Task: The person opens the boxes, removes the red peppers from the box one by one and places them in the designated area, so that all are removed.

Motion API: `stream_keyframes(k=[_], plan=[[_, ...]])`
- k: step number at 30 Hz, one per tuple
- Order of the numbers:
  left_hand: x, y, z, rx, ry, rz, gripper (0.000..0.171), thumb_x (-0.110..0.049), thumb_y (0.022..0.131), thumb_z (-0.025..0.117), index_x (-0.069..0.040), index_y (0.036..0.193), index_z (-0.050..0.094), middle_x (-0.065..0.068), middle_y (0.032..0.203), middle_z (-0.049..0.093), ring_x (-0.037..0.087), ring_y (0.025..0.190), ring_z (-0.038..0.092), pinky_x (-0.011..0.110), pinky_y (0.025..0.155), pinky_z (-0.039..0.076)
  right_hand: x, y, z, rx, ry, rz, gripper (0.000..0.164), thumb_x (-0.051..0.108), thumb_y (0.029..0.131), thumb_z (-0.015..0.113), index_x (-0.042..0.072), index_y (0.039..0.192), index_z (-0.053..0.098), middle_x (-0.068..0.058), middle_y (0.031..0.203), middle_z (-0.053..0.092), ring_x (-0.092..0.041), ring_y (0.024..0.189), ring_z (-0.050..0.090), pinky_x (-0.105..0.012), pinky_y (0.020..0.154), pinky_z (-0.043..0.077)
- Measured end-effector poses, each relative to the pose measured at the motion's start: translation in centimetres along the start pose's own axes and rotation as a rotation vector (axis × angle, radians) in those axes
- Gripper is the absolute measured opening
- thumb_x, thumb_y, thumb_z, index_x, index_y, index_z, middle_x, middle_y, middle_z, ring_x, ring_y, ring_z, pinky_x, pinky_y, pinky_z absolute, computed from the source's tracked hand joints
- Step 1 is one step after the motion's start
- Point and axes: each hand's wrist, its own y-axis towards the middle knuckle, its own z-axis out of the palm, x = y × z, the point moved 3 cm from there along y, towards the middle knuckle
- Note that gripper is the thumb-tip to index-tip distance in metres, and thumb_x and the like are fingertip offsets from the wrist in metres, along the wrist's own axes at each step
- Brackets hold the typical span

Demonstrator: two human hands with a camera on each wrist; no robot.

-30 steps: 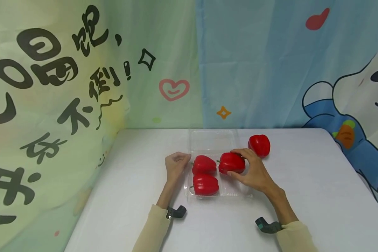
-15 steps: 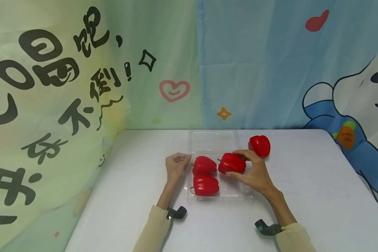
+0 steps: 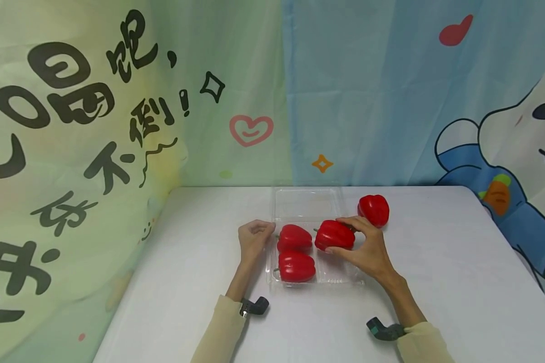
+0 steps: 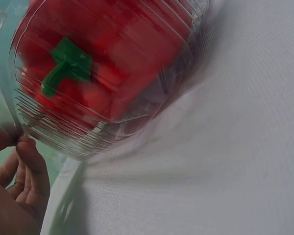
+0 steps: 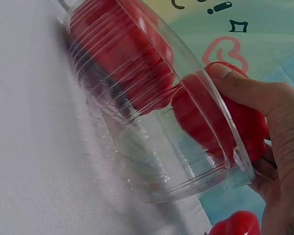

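A clear plastic clamshell box (image 3: 336,275) lies with its lid (image 3: 306,202) folded back on the white table. Inside its left half sit two red bell peppers, a rear one (image 3: 294,238) and a front one (image 3: 296,266). My right hand (image 3: 368,247) grips a third red bell pepper (image 3: 334,235) between thumb and fingers, at the rear right part of the box. In the right wrist view this pepper (image 5: 220,115) shows partly through the clear wall. My left hand (image 4: 19,181) pinches the box's rim at the left side, thumb against forefinger.
Another red bell pepper (image 3: 374,210) stands on the table behind my right hand, beyond the box's right side. A printed curtain (image 3: 236,91) hangs along the table's back edge and left side. The white tabletop (image 3: 454,262) extends to the right of the box.
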Motion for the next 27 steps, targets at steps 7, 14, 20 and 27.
stream_keyframes(k=[7,14,20,27], plan=[[0.00,-0.04,0.01,-0.001,0.001,-0.004,0.018,-0.017,0.098,0.080,-0.001,0.091,0.080,0.020,0.078,0.077,0.009,0.062,0.064,0.020,0.059,0.052,-0.05,-0.06,-0.04,-0.017,-0.010,0.005,0.077,0.016,0.068,0.103,0.009,0.138,0.072,-0.011,0.130,0.077,-0.026,0.123,0.068,-0.030,0.100,0.058],[-0.11,-0.12,0.07,-0.003,-0.008,0.010,0.018,-0.017,0.098,0.080,0.000,0.091,0.081,0.022,0.078,0.076,0.010,0.060,0.063,0.020,0.058,0.051,-0.03,-0.13,-0.32,-0.045,-0.016,0.003,0.076,0.014,0.069,0.103,0.008,0.138,0.073,-0.012,0.130,0.077,-0.021,0.124,0.066,-0.050,0.100,0.064],[0.03,-0.09,0.10,-0.008,-0.003,-0.004,0.018,-0.017,0.097,0.081,-0.001,0.091,0.081,0.019,0.077,0.076,0.009,0.061,0.064,0.020,0.059,0.051,-0.03,-0.23,-0.57,-0.070,-0.021,0.015,0.076,0.013,0.068,0.103,0.009,0.138,0.073,-0.011,0.131,0.077,-0.012,0.122,0.064,-0.040,0.102,0.061],[0.13,-0.06,0.01,-0.010,0.006,-0.007,0.018,-0.018,0.097,0.080,-0.001,0.091,0.081,0.019,0.078,0.076,0.010,0.062,0.064,0.021,0.060,0.052,-0.11,-0.39,-0.96,-0.112,-0.004,0.017,0.076,0.011,0.069,0.102,0.007,0.139,0.073,-0.015,0.133,0.075,-0.015,0.124,0.065,-0.008,0.102,0.045]])
